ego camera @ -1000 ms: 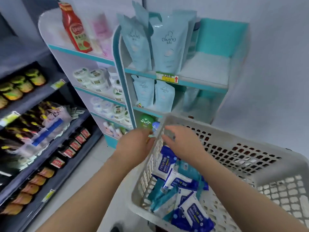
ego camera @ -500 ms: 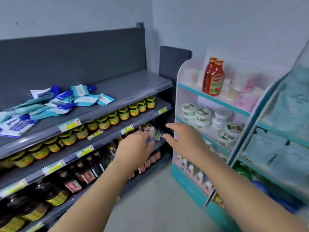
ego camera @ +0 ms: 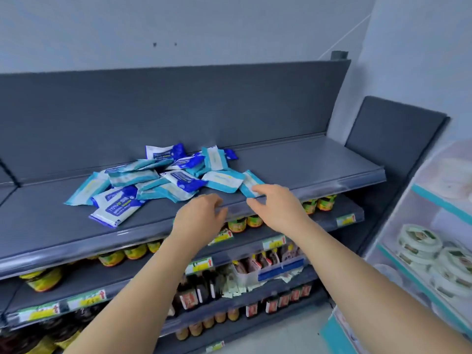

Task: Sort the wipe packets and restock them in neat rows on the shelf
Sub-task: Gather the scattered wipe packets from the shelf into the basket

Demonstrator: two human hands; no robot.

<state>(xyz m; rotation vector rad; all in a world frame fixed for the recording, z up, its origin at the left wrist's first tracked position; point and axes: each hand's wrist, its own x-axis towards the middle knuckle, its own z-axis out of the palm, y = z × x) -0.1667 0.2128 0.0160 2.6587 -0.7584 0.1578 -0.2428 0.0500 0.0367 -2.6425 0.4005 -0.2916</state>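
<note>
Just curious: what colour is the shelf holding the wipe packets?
The shelf is dark grey; head view shows it.

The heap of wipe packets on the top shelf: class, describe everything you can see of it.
The heap of wipe packets is a loose, unsorted pile of flat, glossy soft pouches. Some are dark blue and white with print, others light teal and white. They overlap at all angles, some flat, some tilted on their neighbours, on the grey top shelf. The right hand has its fingertips at the rightmost teal packet; whether they touch it cannot be told.
</note>
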